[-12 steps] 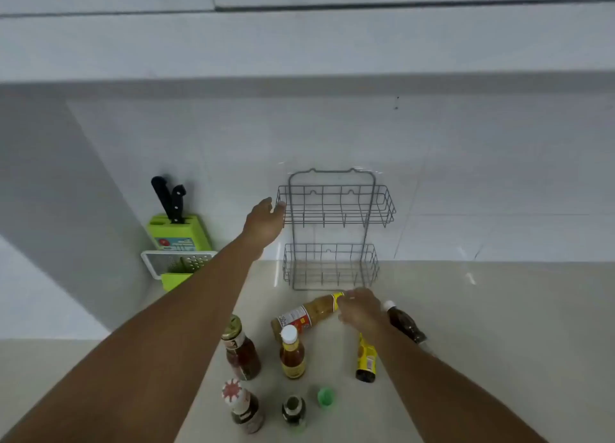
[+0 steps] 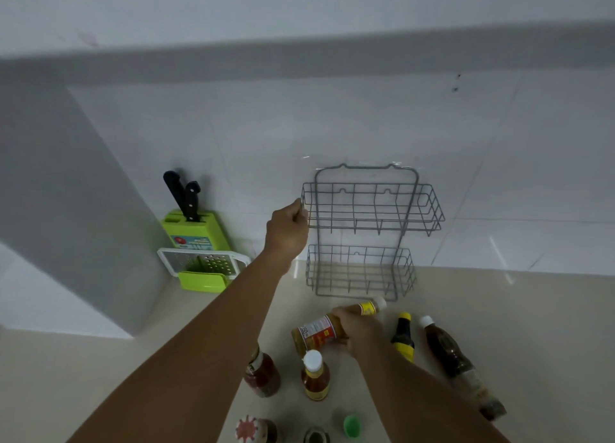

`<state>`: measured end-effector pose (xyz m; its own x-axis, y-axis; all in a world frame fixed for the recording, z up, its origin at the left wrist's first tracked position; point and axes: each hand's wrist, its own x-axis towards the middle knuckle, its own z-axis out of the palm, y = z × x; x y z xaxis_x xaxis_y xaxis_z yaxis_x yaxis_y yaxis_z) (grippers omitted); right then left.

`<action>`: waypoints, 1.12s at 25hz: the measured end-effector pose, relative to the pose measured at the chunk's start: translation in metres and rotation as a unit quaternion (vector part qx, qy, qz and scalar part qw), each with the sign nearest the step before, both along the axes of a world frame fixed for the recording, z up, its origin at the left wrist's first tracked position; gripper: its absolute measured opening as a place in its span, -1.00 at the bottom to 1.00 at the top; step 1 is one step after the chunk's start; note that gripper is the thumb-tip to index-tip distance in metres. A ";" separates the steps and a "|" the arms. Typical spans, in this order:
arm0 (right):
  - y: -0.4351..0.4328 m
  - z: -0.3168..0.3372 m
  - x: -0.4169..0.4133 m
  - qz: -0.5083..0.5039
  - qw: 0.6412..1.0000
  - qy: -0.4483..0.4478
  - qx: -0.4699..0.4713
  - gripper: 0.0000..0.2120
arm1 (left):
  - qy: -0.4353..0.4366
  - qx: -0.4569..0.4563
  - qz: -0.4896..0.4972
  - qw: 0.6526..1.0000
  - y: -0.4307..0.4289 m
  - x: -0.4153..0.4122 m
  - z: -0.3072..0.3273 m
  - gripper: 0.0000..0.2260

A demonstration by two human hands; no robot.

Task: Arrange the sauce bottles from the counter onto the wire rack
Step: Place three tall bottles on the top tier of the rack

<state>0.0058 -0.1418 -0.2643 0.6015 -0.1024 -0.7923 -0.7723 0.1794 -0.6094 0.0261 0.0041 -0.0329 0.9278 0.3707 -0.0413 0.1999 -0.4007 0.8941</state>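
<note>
My left hand (image 2: 289, 228) is closed around the left front corner of the grey two-tier wire rack (image 2: 367, 231), which stands against the white tiled wall at the back of the pale bench (image 2: 532, 326). My right hand (image 2: 357, 334) grips a clear plastic bottle of amber sauce (image 2: 319, 332) around its upper body, tilted well over, its white cap pointing toward the foot of the rack and its base toward me; whether the base touches the bench I cannot tell.

To do this step well, I judge I should steady the rack with the left hand, bring the bottle upright before it reaches the wires, and lower it base first into a tier, clearing the front rail and not scraping it. Both tiers look empty, so starting at one end would leave room for the others.

The bottle in my grip has a red and white label with a yellow band at the neck. The others wait on the bench: a small dark bottle with a yellow cap (image 2: 403, 337) and a long dark bottle with a white cap (image 2: 449, 356) lie to the right, while a small orange bottle with a white cap (image 2: 314, 376) and a squat reddish bottle (image 2: 263, 374) stand nearer me. Two more tops and a green cap (image 2: 352, 426) show at the bottom edge.
</note>
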 end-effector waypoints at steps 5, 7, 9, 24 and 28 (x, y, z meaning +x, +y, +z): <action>0.005 0.030 -0.012 -0.026 0.999 -0.021 0.006 -0.64 | -0.005 -0.022 -0.003 1.000 0.008 0.005 -0.004 -0.78; -0.003 0.055 -0.023 -0.024 0.996 -0.087 -0.007 -0.72 | -0.003 -0.044 -0.009 0.999 0.010 0.007 -0.009 -0.79; -0.015 0.092 -0.035 -0.002 0.981 -0.187 -0.047 -0.79 | -0.008 -0.081 -0.017 0.997 0.013 0.011 -0.014 -0.80; 0.026 0.333 0.057 0.121 0.743 -0.586 -0.299 -0.44 | -0.016 -0.195 -0.018 0.981 0.012 0.009 -0.012 -0.64; 0.043 0.315 0.073 0.136 0.748 -0.545 -0.354 -0.38 | -0.032 -0.199 -0.031 0.979 0.012 0.004 -0.008 -0.65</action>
